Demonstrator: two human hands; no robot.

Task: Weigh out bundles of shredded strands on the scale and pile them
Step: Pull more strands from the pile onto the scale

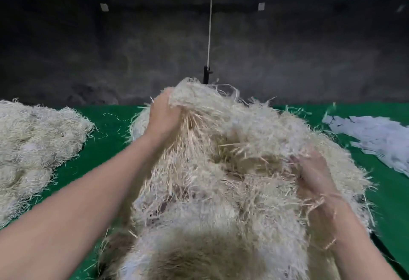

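Aloft, strands [194, 97] in left hand [163, 116]

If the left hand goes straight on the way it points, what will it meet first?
The heap's raised strands, which the left hand grips; the black post behind seems farther, though depth is unclear.

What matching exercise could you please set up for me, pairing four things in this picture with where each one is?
Things:
1. left hand
2. right hand
3. white cord
4. white sheets

Places:
A. lying on the green cover at far right
B. hanging down in front of the dark wall
C. gripping a tuft raised at the top of the big heap
D. low in the heap's right side

Pairs: 1-C, 2-D, 3-B, 4-A.
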